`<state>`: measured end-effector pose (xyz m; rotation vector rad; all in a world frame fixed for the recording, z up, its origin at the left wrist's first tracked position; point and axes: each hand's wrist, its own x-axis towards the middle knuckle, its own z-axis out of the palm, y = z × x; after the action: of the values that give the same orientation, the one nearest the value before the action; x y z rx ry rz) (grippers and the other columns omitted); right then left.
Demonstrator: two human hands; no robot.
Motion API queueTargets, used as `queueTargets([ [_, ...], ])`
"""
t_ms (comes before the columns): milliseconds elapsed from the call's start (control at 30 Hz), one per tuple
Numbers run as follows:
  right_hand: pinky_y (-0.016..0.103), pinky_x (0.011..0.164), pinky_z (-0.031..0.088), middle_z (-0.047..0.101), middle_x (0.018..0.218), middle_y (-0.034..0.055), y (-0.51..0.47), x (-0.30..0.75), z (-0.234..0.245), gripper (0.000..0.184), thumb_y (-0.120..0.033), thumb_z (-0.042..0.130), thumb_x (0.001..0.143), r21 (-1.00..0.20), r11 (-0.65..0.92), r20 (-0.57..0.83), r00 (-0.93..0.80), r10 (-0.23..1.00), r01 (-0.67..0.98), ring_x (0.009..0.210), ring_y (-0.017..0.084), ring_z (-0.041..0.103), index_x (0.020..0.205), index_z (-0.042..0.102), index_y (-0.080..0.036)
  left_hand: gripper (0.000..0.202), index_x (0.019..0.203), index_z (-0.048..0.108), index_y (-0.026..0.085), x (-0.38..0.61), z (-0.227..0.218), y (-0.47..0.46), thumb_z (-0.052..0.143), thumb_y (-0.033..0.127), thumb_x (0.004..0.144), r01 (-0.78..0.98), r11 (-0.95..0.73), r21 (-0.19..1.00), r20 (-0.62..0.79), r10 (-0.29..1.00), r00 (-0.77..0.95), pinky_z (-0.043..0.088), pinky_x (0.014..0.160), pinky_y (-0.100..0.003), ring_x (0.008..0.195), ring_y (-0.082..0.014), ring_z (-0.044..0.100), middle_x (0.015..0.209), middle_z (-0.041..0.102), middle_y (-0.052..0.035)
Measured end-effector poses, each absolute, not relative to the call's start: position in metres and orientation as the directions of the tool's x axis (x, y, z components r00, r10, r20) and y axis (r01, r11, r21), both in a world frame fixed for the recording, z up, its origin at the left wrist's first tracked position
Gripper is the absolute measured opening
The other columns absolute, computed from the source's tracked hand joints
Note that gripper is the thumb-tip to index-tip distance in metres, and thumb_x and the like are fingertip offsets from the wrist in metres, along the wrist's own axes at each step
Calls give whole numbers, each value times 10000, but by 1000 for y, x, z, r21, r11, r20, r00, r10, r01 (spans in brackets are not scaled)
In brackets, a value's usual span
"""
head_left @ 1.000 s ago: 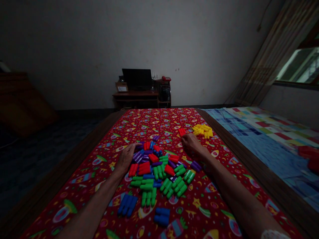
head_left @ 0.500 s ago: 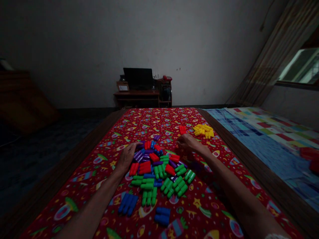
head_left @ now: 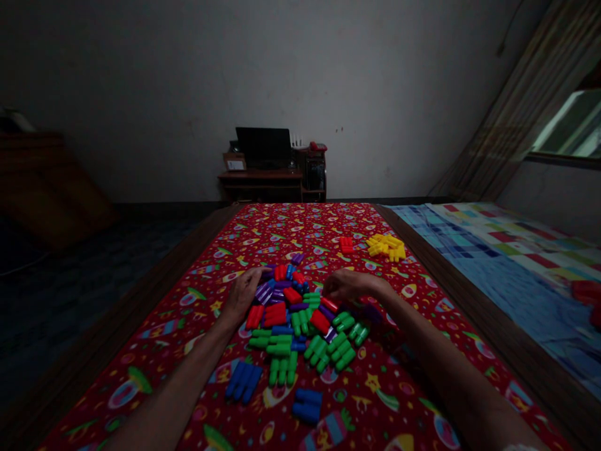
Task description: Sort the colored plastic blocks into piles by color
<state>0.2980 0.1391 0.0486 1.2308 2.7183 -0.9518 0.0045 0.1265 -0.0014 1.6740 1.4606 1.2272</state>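
A loose heap of plastic building blocks, several of them green (head_left: 282,368), lies on the cloth between my hands. My left hand (head_left: 244,293) rests along the heap's left edge, fingers stretched towards a purple block (head_left: 267,274); it grips nothing that I can see. At the heap's right side, my right hand (head_left: 348,285) hovers with bent, loosely parted fingers just above a red block (head_left: 330,304). Whether the fingertips touch that block is hard to tell. Farther off, a single red block (head_left: 346,245) lies beside a pile of yellow blocks (head_left: 385,247).
Two blue blocks (head_left: 307,406) (head_left: 243,382) lie apart at the near side. The red patterned cloth (head_left: 300,225) covers a table with dark wooden edges (head_left: 408,241). Beyond it are a desk (head_left: 260,176) with a monitor (head_left: 263,147), and a bed (head_left: 507,250) on the right.
My right hand has moved back from near the far red block towards the heap. That red block stays beside the yellow pile. The left hand remains at the heap's left edge.
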Motion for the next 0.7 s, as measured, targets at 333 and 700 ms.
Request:
queueTargets([
  [333, 187, 402, 297, 486, 479, -54, 150, 316, 14, 248, -375, 530, 787, -940, 147, 0, -433, 901, 307, 393, 67, 412, 650, 536, -168, 264, 1021, 691, 224, 58, 46, 97, 453, 215, 909, 507, -800, 321, 546, 594, 591, 416, 1034, -387, 1135, -195, 577, 1093, 704, -55],
  [700, 194, 536, 367, 601, 607, -11, 157, 308, -2, 146, -210, 491, 783, -790, 351, 268, -232, 935, 503, 551, 94, 525, 717, 609, -155, 255, 1108, 657, 184, 107, 47, 108, 580, 224, 868, 565, -779, 271, 73, 602, 795, 471, 851, -275, 956, -193, 657, 1053, 718, -74],
])
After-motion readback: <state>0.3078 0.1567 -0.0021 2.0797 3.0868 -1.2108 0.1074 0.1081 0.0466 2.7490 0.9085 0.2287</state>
